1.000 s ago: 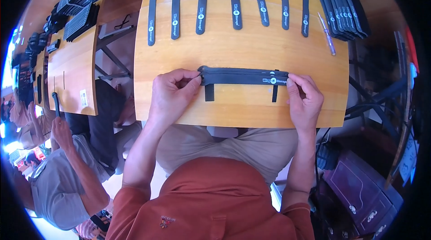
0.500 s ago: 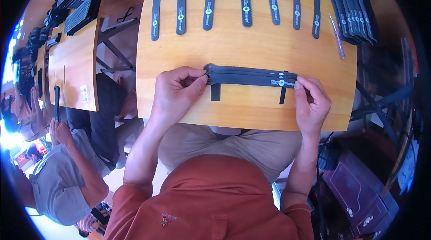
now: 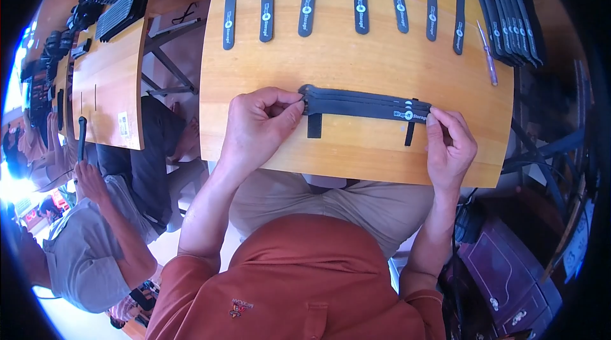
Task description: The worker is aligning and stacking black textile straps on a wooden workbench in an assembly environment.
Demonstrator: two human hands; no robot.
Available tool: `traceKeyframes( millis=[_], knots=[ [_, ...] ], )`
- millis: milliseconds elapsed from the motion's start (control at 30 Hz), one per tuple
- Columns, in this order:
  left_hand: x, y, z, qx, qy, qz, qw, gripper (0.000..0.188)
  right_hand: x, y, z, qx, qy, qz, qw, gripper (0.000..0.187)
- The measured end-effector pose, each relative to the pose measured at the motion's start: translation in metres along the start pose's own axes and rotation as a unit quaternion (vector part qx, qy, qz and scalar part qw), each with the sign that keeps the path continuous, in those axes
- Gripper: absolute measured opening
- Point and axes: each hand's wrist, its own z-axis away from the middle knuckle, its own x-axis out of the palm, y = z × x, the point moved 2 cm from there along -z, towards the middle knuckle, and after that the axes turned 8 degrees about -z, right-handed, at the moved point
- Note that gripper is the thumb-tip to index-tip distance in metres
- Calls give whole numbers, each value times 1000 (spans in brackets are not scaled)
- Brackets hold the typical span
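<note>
Where the L hand (image 3: pixel 270 125) and R hand (image 3: pixel 450 143) pinch the dark strap stack (image 3: pixel 356 103), fingers (image 3: pixel 280 94) narrow on opp. ends, those ends are partly hidden. Stack lies over two black strips (image 3: pixel 314 125), covered portions not vis., nr front edge of wooden table (image 3: pixel 369 66). Strap row (image 3: pixel 307 3): several upper ends cut off. Purple cabinet (image 3: pixel 499 263), lower R: contents hidden. Co-worker (image 3: pixel 83 263) sits at L, nr 2nd table (image 3: pixel 114 85).

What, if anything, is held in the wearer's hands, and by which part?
A stack of dark straps: the left hand pinches its left end, the right hand its right end.
</note>
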Motion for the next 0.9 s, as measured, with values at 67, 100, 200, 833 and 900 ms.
traceKeyframes(
  millis=[67, 100, 200, 833, 900],
  knots=[
    [0, 0, 0, -1, 2, -4, 1000, 13, 0, 0, 0, 0, -1, 4, 1000, 11],
    [1, 1, 0, -1, 3, -8, 1000, 13, -1, 0, 0, 2, -1, 4, 1000, 11],
    [3, 2, 0, 0, 7, -6, 1000, 13, -2, -1, 0, -1, 3, 7, 1000, 11],
    [3, 0, 1, -14, 25, -19, 999, 12, 2, -2, -3, -55, 12, 29, 998, 10],
    [3, 0, 1, -14, 25, -20, 999, 12, 2, -2, -3, -59, 12, 28, 998, 10]
  ],
)
